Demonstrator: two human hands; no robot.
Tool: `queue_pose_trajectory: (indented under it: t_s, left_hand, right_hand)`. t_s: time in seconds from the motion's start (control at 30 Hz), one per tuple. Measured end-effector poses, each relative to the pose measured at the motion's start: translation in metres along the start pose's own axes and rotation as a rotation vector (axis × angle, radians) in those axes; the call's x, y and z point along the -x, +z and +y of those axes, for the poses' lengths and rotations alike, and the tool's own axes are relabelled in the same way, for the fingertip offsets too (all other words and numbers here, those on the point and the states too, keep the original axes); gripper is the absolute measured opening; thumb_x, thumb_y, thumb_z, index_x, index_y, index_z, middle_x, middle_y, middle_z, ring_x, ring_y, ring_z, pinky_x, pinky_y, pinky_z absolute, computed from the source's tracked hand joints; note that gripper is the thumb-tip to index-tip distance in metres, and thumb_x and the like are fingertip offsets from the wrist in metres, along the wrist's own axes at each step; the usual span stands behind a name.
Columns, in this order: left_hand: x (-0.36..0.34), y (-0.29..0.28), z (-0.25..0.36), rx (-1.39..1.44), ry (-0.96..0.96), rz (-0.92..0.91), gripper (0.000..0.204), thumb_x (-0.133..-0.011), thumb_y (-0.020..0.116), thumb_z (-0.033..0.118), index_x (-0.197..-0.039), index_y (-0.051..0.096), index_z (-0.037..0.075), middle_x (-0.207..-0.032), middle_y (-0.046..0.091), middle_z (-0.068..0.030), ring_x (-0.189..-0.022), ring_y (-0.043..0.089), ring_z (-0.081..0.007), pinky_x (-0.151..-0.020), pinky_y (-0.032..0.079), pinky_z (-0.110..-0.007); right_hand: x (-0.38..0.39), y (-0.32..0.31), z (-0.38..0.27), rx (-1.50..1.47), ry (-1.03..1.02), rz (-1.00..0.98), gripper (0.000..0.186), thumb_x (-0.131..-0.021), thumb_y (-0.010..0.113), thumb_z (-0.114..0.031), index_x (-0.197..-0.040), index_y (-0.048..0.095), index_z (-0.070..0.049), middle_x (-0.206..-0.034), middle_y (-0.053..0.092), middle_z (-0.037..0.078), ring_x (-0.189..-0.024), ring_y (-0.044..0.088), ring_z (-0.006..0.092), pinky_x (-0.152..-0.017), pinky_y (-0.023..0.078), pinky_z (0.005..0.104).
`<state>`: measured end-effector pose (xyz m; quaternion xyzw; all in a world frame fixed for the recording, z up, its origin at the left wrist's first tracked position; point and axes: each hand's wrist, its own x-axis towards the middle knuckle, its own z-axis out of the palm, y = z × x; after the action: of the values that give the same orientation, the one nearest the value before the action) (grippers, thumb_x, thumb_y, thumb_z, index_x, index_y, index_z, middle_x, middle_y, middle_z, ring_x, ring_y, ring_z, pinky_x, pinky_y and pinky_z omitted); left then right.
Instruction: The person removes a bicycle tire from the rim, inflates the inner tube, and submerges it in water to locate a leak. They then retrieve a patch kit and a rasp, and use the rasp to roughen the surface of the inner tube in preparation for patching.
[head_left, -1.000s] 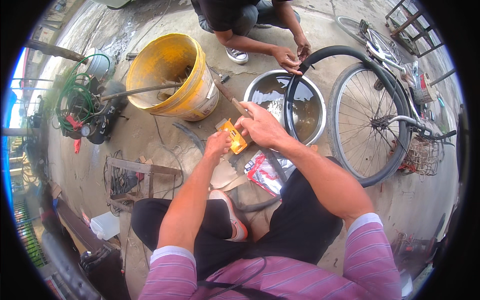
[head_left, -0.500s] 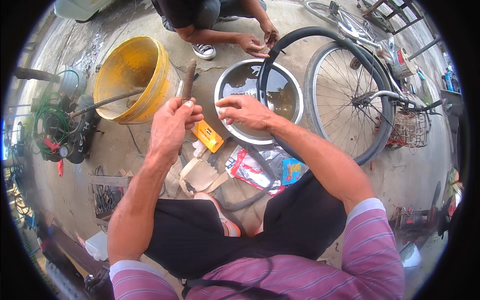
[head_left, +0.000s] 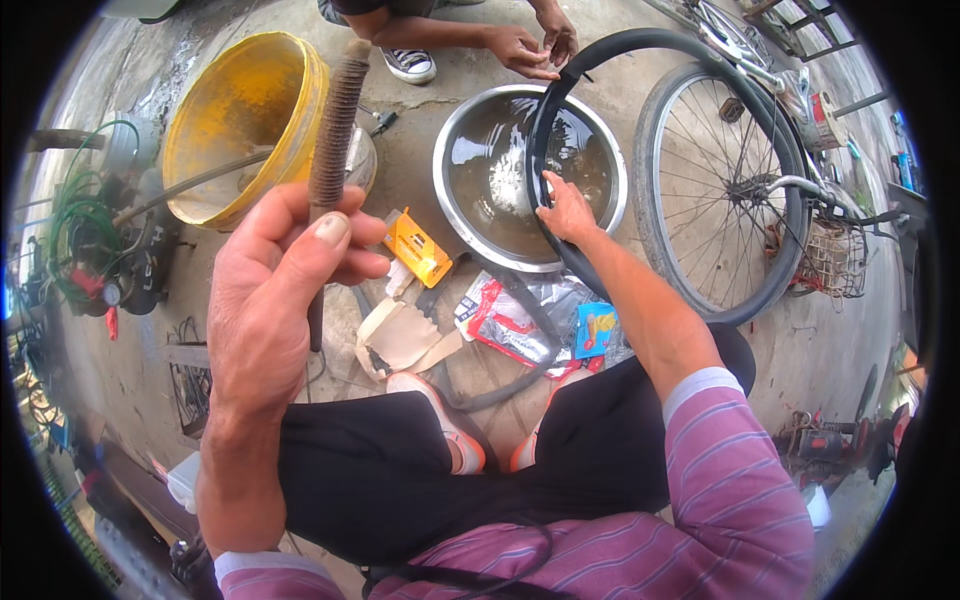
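My left hand (head_left: 275,285) is closed around a rusty threaded metal rod (head_left: 338,130), held upright with the thumb pressed on it near the thread's lower end. Below the hand, the rod's thinner part shows. My right hand (head_left: 570,212) is at an inflated black inner tube (head_left: 640,40), thumb and forefinger on its near stretch; its other fingers are partly hidden. This stretch crosses over a round metal basin (head_left: 448,235) of murky water. A co-worker's two hands (head_left: 535,50) pinch something too small to make out at the tube's far left part.
A bicycle wheel (head_left: 655,190) stands to the right. At left are a yellow bucket (head_left: 310,110) and a compressor with green hose (head_left: 85,225). A yellow box (head_left: 418,250), torn beige wrapping (head_left: 405,340), plastic packets (head_left: 500,325) and a flat rubber strip (head_left: 500,392) lie by my feet.
My left hand and the rod have come closer and moved left. My right hand has gone right, from above the basin onto the inner tube. The view has shifted slightly.
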<state>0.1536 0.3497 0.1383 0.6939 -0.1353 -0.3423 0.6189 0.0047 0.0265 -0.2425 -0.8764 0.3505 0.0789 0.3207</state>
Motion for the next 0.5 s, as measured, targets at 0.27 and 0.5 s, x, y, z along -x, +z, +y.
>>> queue_pose_trajectory:
  t_s: [0.27, 0.5]
  left_hand:
    - [-0.004, -0.001, -0.004, -0.024, -0.026, -0.021, 0.037, -0.111, 0.062, 0.018, -0.136, 0.061, -0.009, -0.113, 0.076, -0.0159, -0.096, 0.075, -0.0179, -0.093, 0.058, -0.032]
    - [-0.002, 0.001, -0.003, -0.022, -0.037, -0.030, 0.037, -0.111, 0.062, 0.018, -0.136, 0.061, -0.010, -0.113, 0.076, -0.0163, -0.096, 0.075, -0.0178, -0.094, 0.058, -0.032]
  right_hand:
    - [-0.014, 0.015, 0.013, -0.060, 0.056, -0.057, 0.086, -0.086, 0.086, -0.025, -0.163, 0.049, -0.011, -0.136, 0.072, 0.021, -0.127, 0.069, 0.0373, -0.111, 0.053, 0.0449]
    - [-0.015, 0.015, 0.011, -0.127, 0.075, -0.076, 0.077, -0.086, 0.084, -0.027, -0.155, 0.057, -0.006, -0.130, 0.073, 0.023, -0.125, 0.069, 0.0391, -0.110, 0.053, 0.0459]
